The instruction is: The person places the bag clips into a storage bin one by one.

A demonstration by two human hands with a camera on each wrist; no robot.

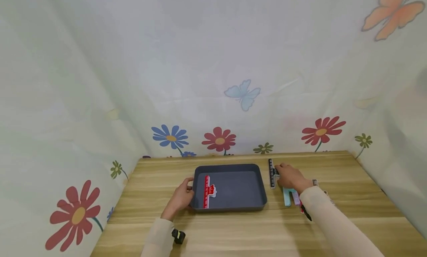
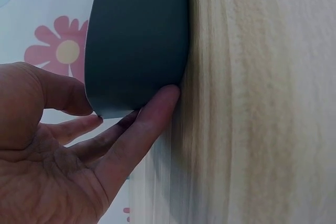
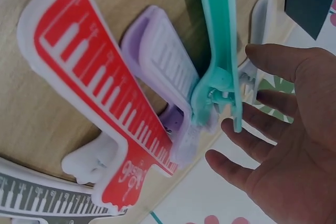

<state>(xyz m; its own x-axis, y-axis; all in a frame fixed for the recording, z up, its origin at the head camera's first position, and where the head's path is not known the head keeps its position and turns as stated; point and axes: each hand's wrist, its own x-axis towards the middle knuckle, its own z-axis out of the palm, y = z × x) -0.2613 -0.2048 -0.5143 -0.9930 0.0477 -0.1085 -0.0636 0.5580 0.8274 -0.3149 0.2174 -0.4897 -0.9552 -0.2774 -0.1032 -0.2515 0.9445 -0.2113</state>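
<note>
A dark grey rectangular tray (image 1: 233,209) stands on the wooden table. Inside it, near the left wall, lies a red-and-white clip (image 1: 207,192) with a piano-key pattern. My left hand (image 1: 181,195) touches the tray's left side. In the left wrist view its fingers (image 2: 139,135) stretch along the outer wall, the thumb by the rim. Right of the tray is a black-and-white clip (image 1: 272,173). My right hand (image 1: 291,176) is at its handle, with thumb and fingers spread. In the right wrist view the pale back of that clip (image 3: 260,19) shows beside the thumb.
Under and beside my right forearm lie more clips: a turquoise one (image 1: 287,197), a lilac one (image 1: 295,197), another red one (image 3: 105,87) and a grey-and-white one (image 3: 47,198). Some overlap. A patterned white curtain (image 1: 200,64) borders the table's back and sides.
</note>
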